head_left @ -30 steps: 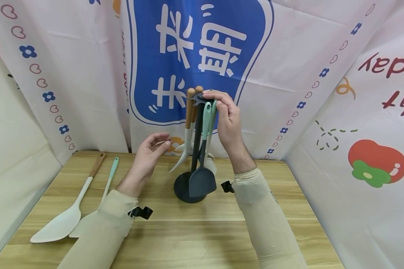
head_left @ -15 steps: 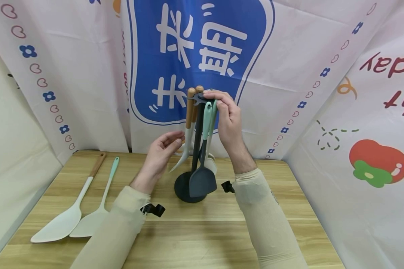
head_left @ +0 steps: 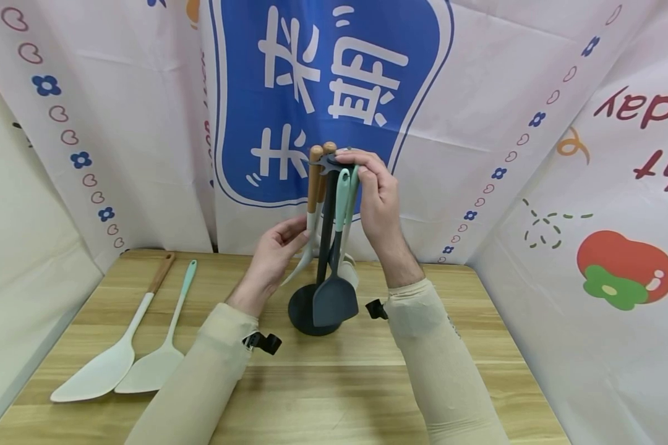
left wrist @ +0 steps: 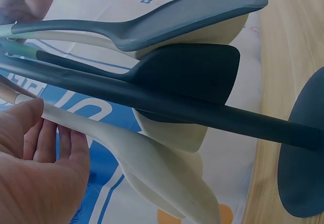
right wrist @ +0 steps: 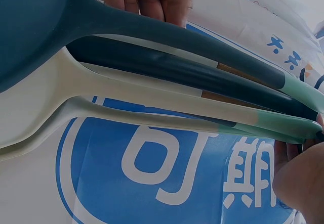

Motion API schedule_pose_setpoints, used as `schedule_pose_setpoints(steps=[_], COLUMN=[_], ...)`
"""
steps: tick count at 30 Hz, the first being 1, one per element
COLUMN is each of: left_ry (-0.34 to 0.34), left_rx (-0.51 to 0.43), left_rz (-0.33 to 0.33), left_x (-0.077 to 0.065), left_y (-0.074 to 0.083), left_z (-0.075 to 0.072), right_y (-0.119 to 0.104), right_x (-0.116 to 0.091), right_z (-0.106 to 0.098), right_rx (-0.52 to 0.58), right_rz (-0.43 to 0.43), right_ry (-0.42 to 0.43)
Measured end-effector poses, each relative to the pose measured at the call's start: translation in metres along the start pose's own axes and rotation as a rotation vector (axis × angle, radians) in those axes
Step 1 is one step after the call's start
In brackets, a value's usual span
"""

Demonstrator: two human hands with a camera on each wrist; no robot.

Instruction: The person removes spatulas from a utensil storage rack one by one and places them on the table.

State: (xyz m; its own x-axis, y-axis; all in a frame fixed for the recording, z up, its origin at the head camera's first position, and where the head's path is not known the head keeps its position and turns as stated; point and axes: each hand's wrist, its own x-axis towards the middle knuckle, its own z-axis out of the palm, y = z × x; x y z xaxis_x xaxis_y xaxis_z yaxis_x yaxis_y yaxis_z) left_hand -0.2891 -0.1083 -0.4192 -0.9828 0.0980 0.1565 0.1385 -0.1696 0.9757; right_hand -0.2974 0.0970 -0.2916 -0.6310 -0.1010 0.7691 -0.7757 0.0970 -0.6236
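Observation:
My left hand [head_left: 275,250] pinches the white neck of a wooden-handled cooking utensil [left wrist: 86,125]. Its thumb lies on the near side, with the fingers behind; the curved white head hangs below. That utensil hangs on the left of a black utensil stand [head_left: 324,247], which has a round base and a hooked top. Up at that top my right hand [head_left: 380,201] grips the stand, beside mint-green handles. A dark spatula [head_left: 335,301] with a mint handle hangs at the front. Other dark and cream heads hang around the pole; some are partly hidden.
On the left of the wooden table [head_left: 367,395] lie a white turner with a brown handle [head_left: 97,369] and a cream turner with a mint handle [head_left: 151,369], their heads close together. A printed curtain [head_left: 479,74] stands behind the table.
My left hand has moved right, from beside the stand to the wooden-handled utensil's neck, and now pinches it. My right hand has stayed at the stand's top.

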Motion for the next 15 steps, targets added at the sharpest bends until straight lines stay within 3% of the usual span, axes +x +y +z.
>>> schedule_pose_setpoints(steps=[15], left_ry=[-0.003], left_rx=[0.044], left_rz=[0.015], left_x=[0.0005], left_y=[0.0000], left_z=[-0.0030], right_y=[0.0002], right_x=[0.0003], right_z=[0.0007], right_rx=[0.004], right_rz=[0.002], right_ry=[0.004])
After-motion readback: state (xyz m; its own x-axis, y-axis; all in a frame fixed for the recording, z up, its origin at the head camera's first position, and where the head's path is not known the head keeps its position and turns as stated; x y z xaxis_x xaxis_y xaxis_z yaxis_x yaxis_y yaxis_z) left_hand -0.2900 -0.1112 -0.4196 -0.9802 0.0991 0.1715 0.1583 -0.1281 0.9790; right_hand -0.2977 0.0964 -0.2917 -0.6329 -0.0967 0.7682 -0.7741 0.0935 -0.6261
